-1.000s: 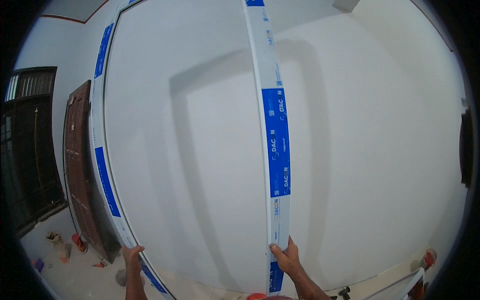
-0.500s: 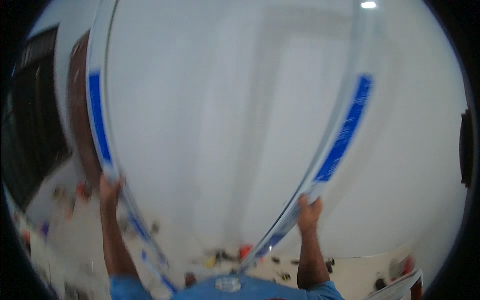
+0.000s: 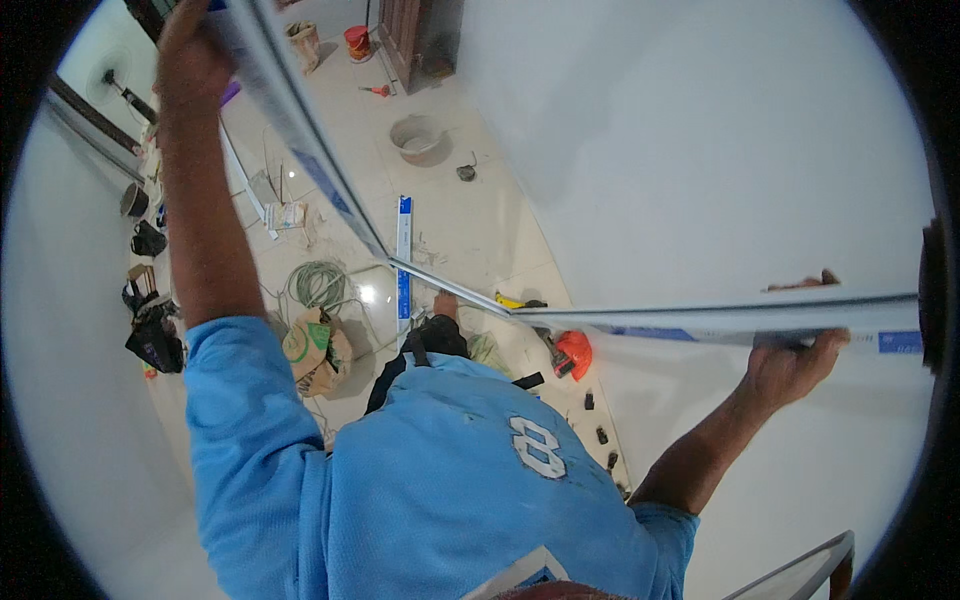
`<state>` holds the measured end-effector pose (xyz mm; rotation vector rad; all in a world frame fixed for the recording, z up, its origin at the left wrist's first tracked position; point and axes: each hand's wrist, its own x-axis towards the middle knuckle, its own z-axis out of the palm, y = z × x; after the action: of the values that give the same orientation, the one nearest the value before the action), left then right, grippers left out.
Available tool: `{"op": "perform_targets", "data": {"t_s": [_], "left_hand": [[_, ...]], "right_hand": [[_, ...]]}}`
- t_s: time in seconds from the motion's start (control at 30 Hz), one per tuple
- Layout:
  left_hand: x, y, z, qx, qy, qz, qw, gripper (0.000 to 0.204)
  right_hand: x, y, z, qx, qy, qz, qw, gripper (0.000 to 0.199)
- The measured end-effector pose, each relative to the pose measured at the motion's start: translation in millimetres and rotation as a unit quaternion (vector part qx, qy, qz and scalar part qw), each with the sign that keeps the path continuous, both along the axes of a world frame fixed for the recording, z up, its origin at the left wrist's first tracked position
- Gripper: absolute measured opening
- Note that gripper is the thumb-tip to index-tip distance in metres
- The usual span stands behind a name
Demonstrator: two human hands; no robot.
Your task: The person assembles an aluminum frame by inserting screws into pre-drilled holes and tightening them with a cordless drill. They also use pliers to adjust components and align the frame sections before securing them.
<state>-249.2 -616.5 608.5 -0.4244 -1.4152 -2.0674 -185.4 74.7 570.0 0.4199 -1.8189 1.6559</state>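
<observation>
I hold a pale, slim frame (image 3: pixel 450 283) with blue protective film on its side bars. My left hand (image 3: pixel 195 65), high at the upper left, is closed round the left bar; its fingertips are mostly hidden. On the other side my right hand (image 3: pixel 785 370) grips the right bar, thumb on the near side and fingertips showing past the far edge. The two bars meet a short crosspiece low down, above the floor. Close to the right bar is the white wall (image 3: pixel 700 150).
On the tiled floor lie a blue-and-white strip (image 3: pixel 404 260), a coiled cable (image 3: pixel 320 285), a sack (image 3: pixel 315 350), a grey basin (image 3: pixel 420 140) and a red bucket (image 3: pixel 357 43). By the wall sits an orange-red object (image 3: pixel 574 354). A fan (image 3: pixel 120 90) stands at the far left.
The view has swung from the wall down to my body and the floor. My left hand now appears higher, and my right hand farther right. Both hands still hold the frame.
</observation>
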Motion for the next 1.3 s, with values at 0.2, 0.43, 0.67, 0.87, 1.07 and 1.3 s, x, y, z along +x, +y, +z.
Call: {"op": "perform_targets", "data": {"t_s": [0.2,0.43,0.67,0.87,1.07,1.3], "left_hand": [[77.5,-80.6,-18.6,-0.006,-0.003,0.329,0.944,0.062],[112.9,-72.7,-33.2,0.154,-0.010,0.548,0.822,0.087],[175.7,-65.1,-97.1,0.176,-0.056,0.663,0.725,0.097],[236.2,1.9,-175.6,0.289,0.029,0.599,0.747,0.064],[169.6,150.2,-263.2,0.377,0.047,0.645,0.663,0.048],[21.2,263.1,-351.0,0.547,0.077,0.738,0.388,0.043]], "right_hand": [[-161.2,-109.1,27.9,0.057,0.135,0.073,0.986,0.057],[-340.0,-278.8,102.6,0.305,0.548,-0.068,0.776,0.036],[-409.9,-472.1,106.9,0.190,0.321,0.227,0.900,0.041],[-451.7,-575.6,96.6,0.239,0.340,0.359,0.836,0.041],[-479.8,-630.0,72.6,0.263,0.386,0.532,0.707,0.040],[-471.3,-621.4,57.8,0.283,0.428,0.700,0.496,0.040]]}}
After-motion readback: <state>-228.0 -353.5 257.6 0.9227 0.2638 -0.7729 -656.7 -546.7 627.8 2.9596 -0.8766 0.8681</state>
